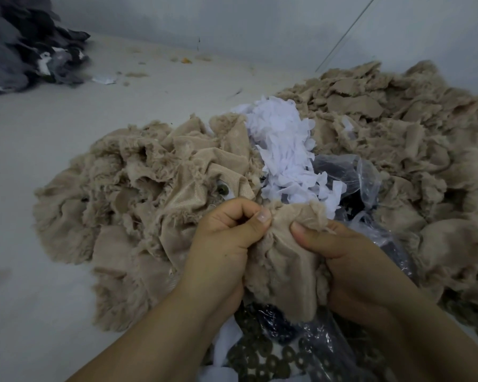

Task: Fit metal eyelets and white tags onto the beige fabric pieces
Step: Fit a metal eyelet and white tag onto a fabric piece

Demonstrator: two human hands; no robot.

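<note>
Both hands hold one beige piece near the middle of the view, bunched between them. The left hand is curled tight, its thumb pressed against the piece's frayed top edge on the left side. The right hand wraps the piece from the right, thumb laid across its upper front and the other fingers hidden behind the cloth. Just under the hands, at the near edge, lie dark metal eyelets, ring-shaped and spread over a white sheet, beside a clear plastic bag that runs from there up to the right of the hands and holds something dark. Just beyond the hands sits a heap of white tags, loose and crumpled. To the left of the tags is a pile of beige pieces, one of them showing a fitted eyelet; to the right and farther off is a larger beige pile. All rest on a pale floor. At the far left corner lies a grey heap of fabric against the wall.
</note>
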